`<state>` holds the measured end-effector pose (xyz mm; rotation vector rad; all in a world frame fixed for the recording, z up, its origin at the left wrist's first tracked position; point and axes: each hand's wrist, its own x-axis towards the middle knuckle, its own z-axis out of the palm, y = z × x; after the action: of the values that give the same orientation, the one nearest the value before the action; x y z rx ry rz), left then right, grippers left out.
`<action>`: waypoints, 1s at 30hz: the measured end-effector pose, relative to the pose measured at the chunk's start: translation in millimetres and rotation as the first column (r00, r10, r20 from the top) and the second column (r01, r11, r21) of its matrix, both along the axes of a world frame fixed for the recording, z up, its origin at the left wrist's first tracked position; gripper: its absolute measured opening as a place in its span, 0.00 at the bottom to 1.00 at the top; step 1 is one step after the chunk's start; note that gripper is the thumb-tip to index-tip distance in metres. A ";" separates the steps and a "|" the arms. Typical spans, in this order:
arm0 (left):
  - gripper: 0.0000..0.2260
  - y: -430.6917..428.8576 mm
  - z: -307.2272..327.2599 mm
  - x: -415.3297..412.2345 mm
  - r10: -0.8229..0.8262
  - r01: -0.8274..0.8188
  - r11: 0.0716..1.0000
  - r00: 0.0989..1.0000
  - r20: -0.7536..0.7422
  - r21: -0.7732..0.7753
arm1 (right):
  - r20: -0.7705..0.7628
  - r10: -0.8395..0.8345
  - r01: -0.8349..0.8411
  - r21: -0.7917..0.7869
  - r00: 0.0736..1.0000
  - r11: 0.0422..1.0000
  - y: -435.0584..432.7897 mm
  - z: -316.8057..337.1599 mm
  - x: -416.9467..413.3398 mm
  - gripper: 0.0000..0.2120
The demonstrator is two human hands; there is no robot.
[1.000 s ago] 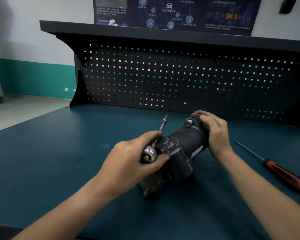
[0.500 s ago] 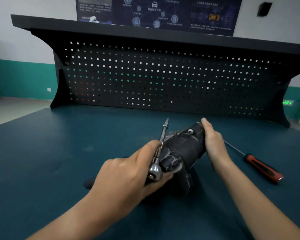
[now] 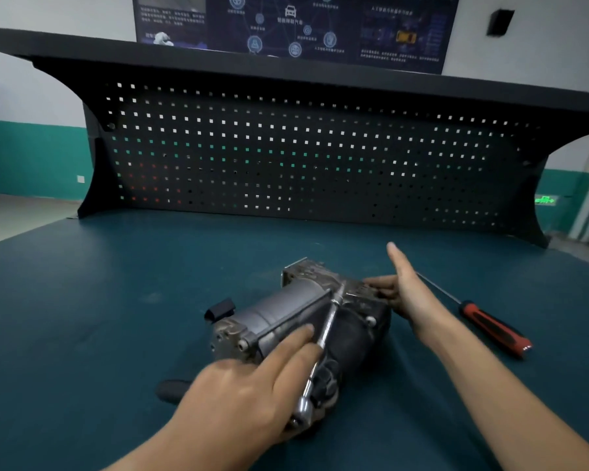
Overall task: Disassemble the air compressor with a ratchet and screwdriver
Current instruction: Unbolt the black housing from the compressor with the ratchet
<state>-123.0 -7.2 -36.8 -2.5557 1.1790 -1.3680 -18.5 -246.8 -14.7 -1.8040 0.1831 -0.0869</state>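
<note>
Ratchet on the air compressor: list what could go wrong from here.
1. The ratchet lies slanted across the air compressor. Its tip may slip off the fastener, and the left hand gripping it could strike the housing.
2. The right hand holds only the far end with its fingertips, so the air compressor may roll on the table under torque.
3. The screwdriver lies close beside the right forearm and might get knocked away.

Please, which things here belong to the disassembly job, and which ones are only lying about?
Job: air compressor; ratchet, gripped by left hand; right hand on its far end; screwdriver, lying untouched at right.
Not the job: pegboard, wall poster.
</note>
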 end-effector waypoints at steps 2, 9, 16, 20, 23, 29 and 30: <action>0.16 0.5 -1.7 5.2 -0.012 0.011 1.000 1.000 -0.006 -0.013 | 0.029 -0.010 0.008 0.050 1.000 0.999 3.9 -6.1 4.5 0.35; 0.22 -2.8 2.3 28.8 0.063 -0.062 0.998 0.997 -0.049 0.026 | 0.036 0.009 -0.010 0.031 0.999 0.999 26.2 -3.5 39.8 0.35; 0.23 7.9 10.0 41.9 0.074 -0.084 0.996 0.963 -0.258 -0.027 | 0.086 0.029 -0.025 -0.049 0.996 0.998 43.9 -9.9 51.5 0.28; 0.20 16.7 11.3 29.8 -0.053 -0.012 0.983 0.937 -0.346 -0.184 | 0.314 -0.131 0.146 -0.025 0.940 0.989 30.3 -16.8 17.5 0.09; 0.18 12.9 8.3 25.0 -0.063 0.062 0.998 0.967 -0.249 -0.011 | 0.148 0.037 -0.045 0.055 0.988 0.997 36.9 -22.5 -13.7 0.12; 0.27 0.8 1.3 29.6 0.028 0.005 0.977 0.987 -0.155 0.212 | -0.001 0.174 -0.161 0.371 0.985 0.915 53.9 -32.1 -33.7 0.10; 0.27 1.0 0.7 30.1 0.026 0.003 0.978 0.990 -0.138 0.211 | 0.022 0.165 -0.161 0.394 0.986 0.905 54.2 -31.6 -33.2 0.10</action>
<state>-93.0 -6.2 -36.1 -2.5367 1.2518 -1.0128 -51.7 -192.6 -46.3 -1.4083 0.0510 0.0767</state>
